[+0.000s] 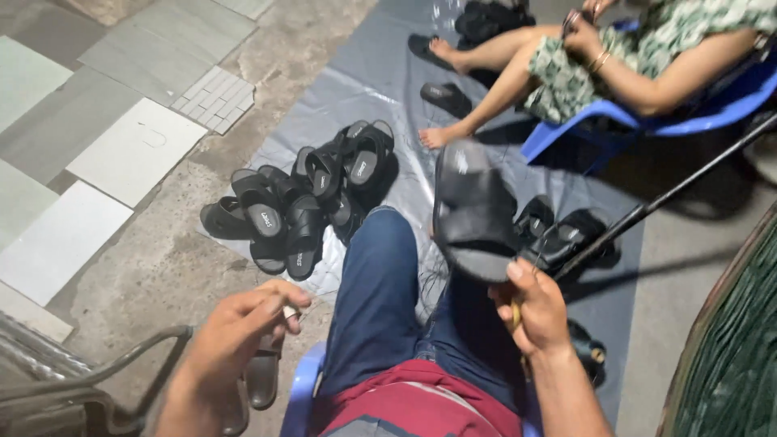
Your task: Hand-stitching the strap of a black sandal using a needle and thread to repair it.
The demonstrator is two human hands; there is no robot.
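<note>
Fingers of the right hand [538, 311] are clamped on the heel edge of a black rubber strapped sandal [473, 212], which is held up just above that hand. The left hand [239, 332] is loosely curled around nothing, and a pile of black sandals [303, 198] is seen on grey plastic sheeting [372, 73] beyond it.

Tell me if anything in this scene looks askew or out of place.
The black sandals lie heaped and overlapping on the grey sheet, not paired. One sandal is held up by the right hand. The left hand pinches a small white piece, too small to identify.
</note>
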